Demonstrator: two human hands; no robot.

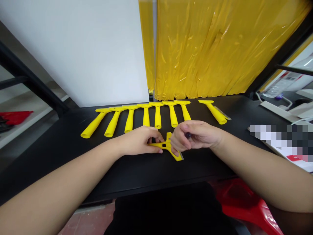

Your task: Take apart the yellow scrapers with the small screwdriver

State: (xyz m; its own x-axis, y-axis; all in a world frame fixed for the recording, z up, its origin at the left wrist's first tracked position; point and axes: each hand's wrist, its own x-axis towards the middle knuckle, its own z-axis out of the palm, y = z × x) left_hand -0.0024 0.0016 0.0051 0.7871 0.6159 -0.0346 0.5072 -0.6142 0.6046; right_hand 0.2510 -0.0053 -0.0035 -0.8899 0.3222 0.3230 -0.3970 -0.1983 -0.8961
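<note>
My left hand [140,141] is closed round the handle of a yellow scraper [175,154], which lies low over the black table with its wide head to the right. A thin metal blade edge shows along that head. Over the head, my right hand [193,135] is curled into a grip, and a dark round end of a tool [188,135] pokes out of the fist. The rest of that tool is hidden by the fingers, so its kind cannot be made out.
Several yellow scrapers [130,120] stand in a row along the back of the black table [102,173]. One more scraper [215,112] lies apart at right, a blade strip beside it. Behind are a white board [97,49] and yellow plastic sheeting [207,49]. A red stool [244,202] is below.
</note>
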